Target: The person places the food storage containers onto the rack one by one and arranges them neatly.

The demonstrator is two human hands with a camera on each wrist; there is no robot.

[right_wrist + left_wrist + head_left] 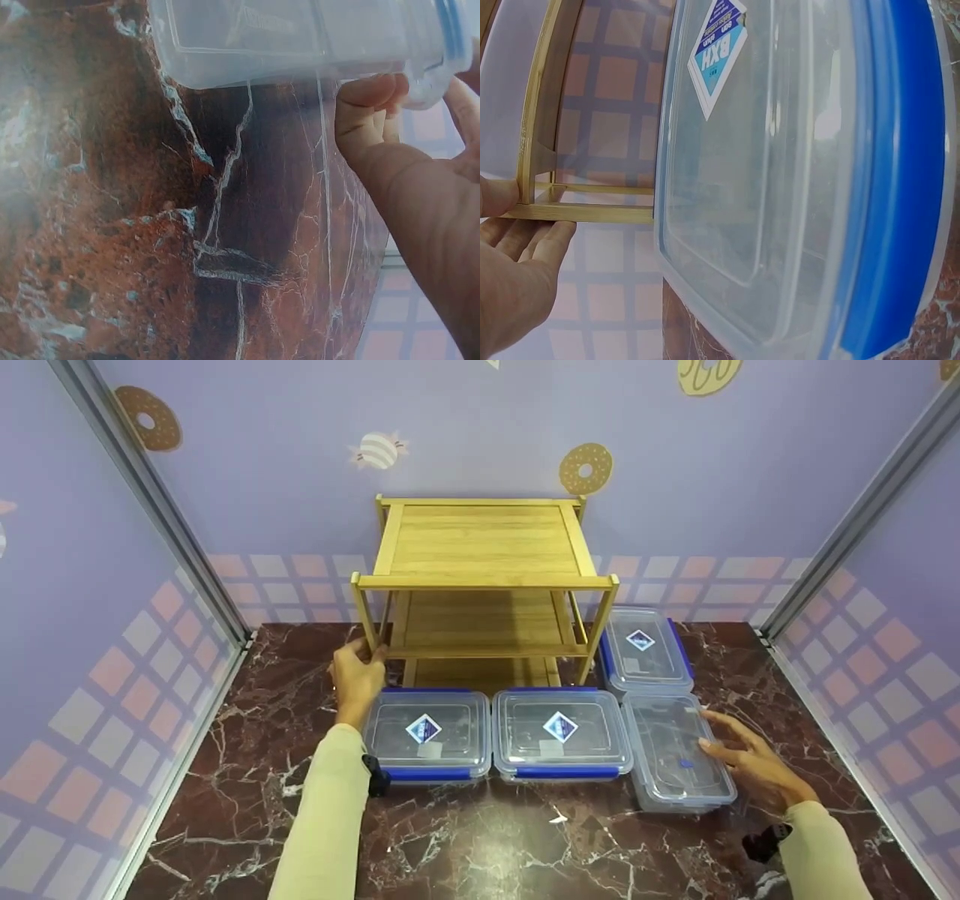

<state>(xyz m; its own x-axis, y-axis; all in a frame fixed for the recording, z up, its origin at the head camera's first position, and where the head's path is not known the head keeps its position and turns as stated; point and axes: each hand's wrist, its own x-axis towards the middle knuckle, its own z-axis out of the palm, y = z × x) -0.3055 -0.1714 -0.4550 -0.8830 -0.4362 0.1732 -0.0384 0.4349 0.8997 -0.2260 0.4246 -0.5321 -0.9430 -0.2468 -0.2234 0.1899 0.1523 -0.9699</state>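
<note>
My left hand (358, 675) holds the front left leg of a two-tier-looking light wooden rack (480, 583), thumb on one side and fingers on the other. In the left wrist view, that hand (517, 277) pinches the wooden frame (592, 212) beside a lidded container (727, 187). My right hand (757, 761) grips the right side of a clear plastic food container (675, 750), fingertips at its lid edge. In the right wrist view, curled fingers of the right hand (405, 142) sit against the container's (255, 37) side near its blue-edged rim.
Two clear containers with blue clips, a left one (457, 735) and a middle one (592, 735), lie before the rack. Another container (646, 652) stands right of the rack. Dark red marble tabletop (480, 840) lies beneath; patterned walls (285, 450) enclose three sides.
</note>
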